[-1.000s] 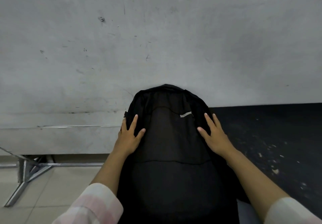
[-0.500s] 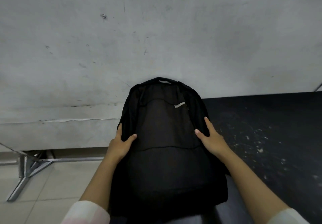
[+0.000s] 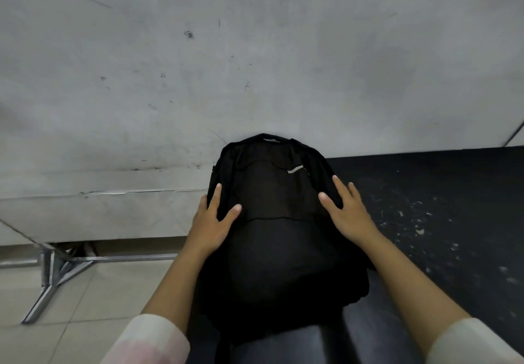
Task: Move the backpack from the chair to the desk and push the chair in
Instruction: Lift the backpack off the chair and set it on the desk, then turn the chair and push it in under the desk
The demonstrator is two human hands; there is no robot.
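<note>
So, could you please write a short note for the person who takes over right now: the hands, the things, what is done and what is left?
Left hand: open, flat on the left side of the backpack.
Right hand: open, flat on its right side.
Backpack: lies on the dark desk, top end against the grey wall, partly over the desk's left edge.
Done: the backpack appears to be on the desk.
Left: release it and push in the chair, which is not clearly in view.
</note>
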